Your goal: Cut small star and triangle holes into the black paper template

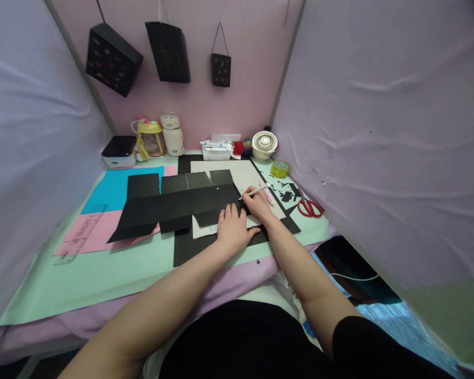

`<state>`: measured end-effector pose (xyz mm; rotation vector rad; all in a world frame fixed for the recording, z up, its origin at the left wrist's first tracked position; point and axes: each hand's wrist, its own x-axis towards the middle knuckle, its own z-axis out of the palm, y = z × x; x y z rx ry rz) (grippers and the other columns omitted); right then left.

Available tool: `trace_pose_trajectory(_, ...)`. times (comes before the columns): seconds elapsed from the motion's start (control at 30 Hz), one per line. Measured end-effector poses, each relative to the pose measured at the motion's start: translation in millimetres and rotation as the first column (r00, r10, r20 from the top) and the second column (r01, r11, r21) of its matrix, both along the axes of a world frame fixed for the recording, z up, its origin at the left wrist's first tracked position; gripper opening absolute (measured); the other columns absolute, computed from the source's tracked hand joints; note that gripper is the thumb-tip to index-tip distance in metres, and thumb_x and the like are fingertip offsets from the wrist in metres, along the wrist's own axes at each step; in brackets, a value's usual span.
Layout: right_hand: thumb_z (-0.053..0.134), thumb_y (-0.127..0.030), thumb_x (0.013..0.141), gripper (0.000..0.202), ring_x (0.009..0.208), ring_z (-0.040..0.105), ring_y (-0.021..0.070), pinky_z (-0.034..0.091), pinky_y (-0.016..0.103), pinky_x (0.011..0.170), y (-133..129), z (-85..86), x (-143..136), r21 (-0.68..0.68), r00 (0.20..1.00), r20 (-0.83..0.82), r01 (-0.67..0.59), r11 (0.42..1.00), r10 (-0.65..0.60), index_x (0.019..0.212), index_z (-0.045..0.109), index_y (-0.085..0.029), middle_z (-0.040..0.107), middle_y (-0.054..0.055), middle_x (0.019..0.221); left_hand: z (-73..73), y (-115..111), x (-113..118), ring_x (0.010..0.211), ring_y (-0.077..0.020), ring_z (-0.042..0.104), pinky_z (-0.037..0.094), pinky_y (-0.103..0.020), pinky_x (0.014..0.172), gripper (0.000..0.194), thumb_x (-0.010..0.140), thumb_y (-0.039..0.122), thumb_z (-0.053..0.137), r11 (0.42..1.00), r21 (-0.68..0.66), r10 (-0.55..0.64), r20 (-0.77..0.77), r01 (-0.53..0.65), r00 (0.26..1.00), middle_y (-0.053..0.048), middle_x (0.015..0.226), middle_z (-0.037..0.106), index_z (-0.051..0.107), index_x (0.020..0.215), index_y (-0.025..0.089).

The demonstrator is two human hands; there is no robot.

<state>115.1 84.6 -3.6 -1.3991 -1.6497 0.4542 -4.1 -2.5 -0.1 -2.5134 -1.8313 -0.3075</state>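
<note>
A long black sheet [174, 206] with cut flaps along both long edges lies across the table. My left hand [234, 227] rests flat with fingers spread on the sheet's right end and the white paper [201, 229] under it. My right hand [256, 204] is closed around a white pen [260, 188], its tip at the sheet's right edge. Beneath them are a pale board [243, 171] and a larger black sheet [185, 251]. A pink pen [267, 197] lies just right of my right hand.
Red scissors [310, 208], black paper scraps [286, 196] and yellow tape [279, 168] lie at the right. A clear ruler [81, 234] is on pink paper [106, 226] at the left. Bottles [173, 138], a pen box [216, 153] and a round container [264, 145] line the back.
</note>
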Motion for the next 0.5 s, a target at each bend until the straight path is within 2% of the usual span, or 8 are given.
trace_pose_trajectory(0.2,0.047,-0.023,0.076,0.016,0.065,0.056,0.0149,0.043,0.026,0.069,-3.6,5.6,0.8,-0.008,0.999,-0.040,0.025,1.000,-0.025,0.061,0.053,-0.020,0.063,-0.001,0.063,0.8,-0.4,-0.2,0.139,-0.0367,0.032,0.024,-0.048,0.113,0.077,0.089,0.068,0.042,1.000,0.000,-0.001,-0.001,0.001,1.000,-0.023,0.149,0.039,0.047,0.139,0.010)
trace_pose_trajectory(0.5,0.049,-0.023,0.074,0.014,0.063,0.057,0.0141,0.043,0.024,0.064,-3.2,2.2,0.2,-0.041,0.999,-0.041,-0.037,0.998,0.035,0.062,0.056,-0.020,0.063,-0.002,0.061,1.7,-0.5,-0.2,0.139,-0.0364,0.033,0.025,-0.047,0.113,0.077,0.087,0.069,0.045,1.000,-0.003,0.004,-0.006,-0.004,1.000,-0.021,0.148,0.041,0.048,0.139,0.011)
